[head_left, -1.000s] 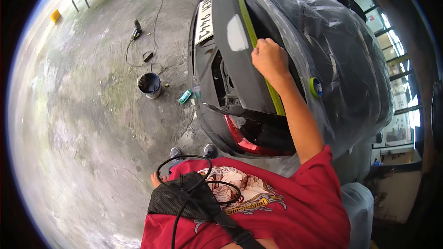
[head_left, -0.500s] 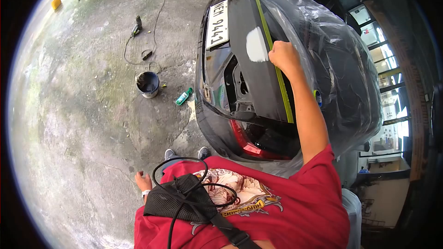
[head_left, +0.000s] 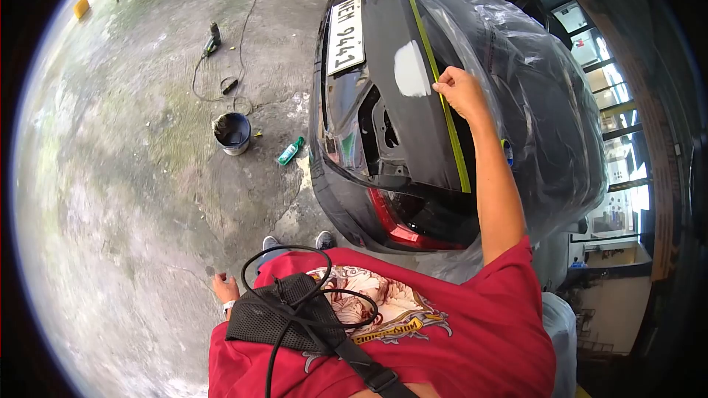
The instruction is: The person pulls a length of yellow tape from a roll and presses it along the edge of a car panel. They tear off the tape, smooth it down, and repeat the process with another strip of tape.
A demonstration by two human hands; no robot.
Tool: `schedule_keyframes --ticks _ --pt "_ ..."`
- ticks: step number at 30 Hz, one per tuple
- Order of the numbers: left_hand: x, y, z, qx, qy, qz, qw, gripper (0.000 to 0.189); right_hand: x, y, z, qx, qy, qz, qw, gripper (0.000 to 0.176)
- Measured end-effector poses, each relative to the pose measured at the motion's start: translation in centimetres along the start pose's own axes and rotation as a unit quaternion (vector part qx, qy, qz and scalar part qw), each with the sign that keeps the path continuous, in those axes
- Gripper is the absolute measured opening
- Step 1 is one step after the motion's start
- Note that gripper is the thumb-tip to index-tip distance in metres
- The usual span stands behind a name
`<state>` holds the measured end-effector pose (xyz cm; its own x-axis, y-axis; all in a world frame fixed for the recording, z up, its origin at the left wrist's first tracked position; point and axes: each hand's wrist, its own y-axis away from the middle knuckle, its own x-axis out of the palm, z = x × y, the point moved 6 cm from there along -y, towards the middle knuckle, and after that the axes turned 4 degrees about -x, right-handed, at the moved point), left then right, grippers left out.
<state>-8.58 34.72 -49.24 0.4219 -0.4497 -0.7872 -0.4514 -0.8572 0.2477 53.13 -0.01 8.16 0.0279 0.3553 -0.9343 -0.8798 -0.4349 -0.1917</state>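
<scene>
A strip of yellow-green tape (head_left: 459, 155) runs along the edge of the car's dark trunk lid (head_left: 420, 140). My right hand (head_left: 459, 91) is at this strip with thumb and fingers pinched together, beside a white patch (head_left: 411, 70) on the lid. Whatever the pinch holds, if anything, is too small to make out. Low at the left, my left hand (head_left: 223, 287) hangs over the concrete floor, away from the car, fingers apart and holding nothing. Clear plastic sheeting (head_left: 546, 103) covers the car body beyond the tape.
On the concrete floor (head_left: 147, 177) stand a dark bucket (head_left: 233, 133) and, near it, a green bottle (head_left: 290, 151). Farther off lies a corded power tool (head_left: 212, 40) with its cable. A licence plate (head_left: 345, 35) is on the lid. Shelves line the right side.
My right hand has turned slightly, and its thumb and fingertips now show at the tape. My left hand has barely moved. The whole view has shifted a little.
</scene>
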Motion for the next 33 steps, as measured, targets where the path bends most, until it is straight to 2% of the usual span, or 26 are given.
schedule_keyframes --ticks 4,6,8,10,15,18,23,26,29,33 --pt "0.7 0.6 0.0 -0.032 0.026 0.02 0.999 0.033 0.1 1.7 0.4 -0.005 -0.023 -0.015 1.0 0.02" --pt "1.0 0.9 -0.4 -0.035 0.029 0.021 0.999 0.032 -0.3 3.1 1.8 -0.081 -0.021 -0.08 0.993 0.016" --pt "1.6 0.6 -0.1 -0.036 0.031 0.02 0.999 0.032 0.1 4.1 1.5 -0.08 -0.033 -0.093 0.992 0.015" --pt "2.2 -0.1 -0.3 0.012 0.059 0.018 0.998 0.032 -0.2 5.2 1.5 -0.112 -0.032 -0.118 0.986 0.012" --pt "2.3 -1.0 -1.6 0.034 0.038 -0.003 0.999 0.034 -0.6 8.9 2.1 -0.153 -0.025 -0.16 0.975 0.014" --pt "3.1 -1.3 -1.9 0.046 0.029 -0.001 0.998 0.034 -0.5 11.3 2.4 -0.201 0.026 -0.193 0.96 0.013" --pt "1.8 0.5 -6.8 0.068 0.006 0.038 0.997 0.034 -0.5 13.7 2.0 -0.218 0.078 -0.208 0.951 0.012" --pt "2.0 1.3 -9.1 0.098 -0.011 0.057 0.994 0.035 -0.8 14.1 1.3 -0.211 0.05 -0.221 0.951 0.012" --pt "2.1 2.4 -12.0 0.101 0.0 0.057 0.993 0.038 -1.2 12.9 1.5 -0.19 0.03 -0.217 0.957 0.015" --pt "4.0 1.9 -12.4 0.109 -0.014 0.041 0.993 0.039 0.0 10.4 1.6 -0.192 0.033 -0.228 0.954 0.015"
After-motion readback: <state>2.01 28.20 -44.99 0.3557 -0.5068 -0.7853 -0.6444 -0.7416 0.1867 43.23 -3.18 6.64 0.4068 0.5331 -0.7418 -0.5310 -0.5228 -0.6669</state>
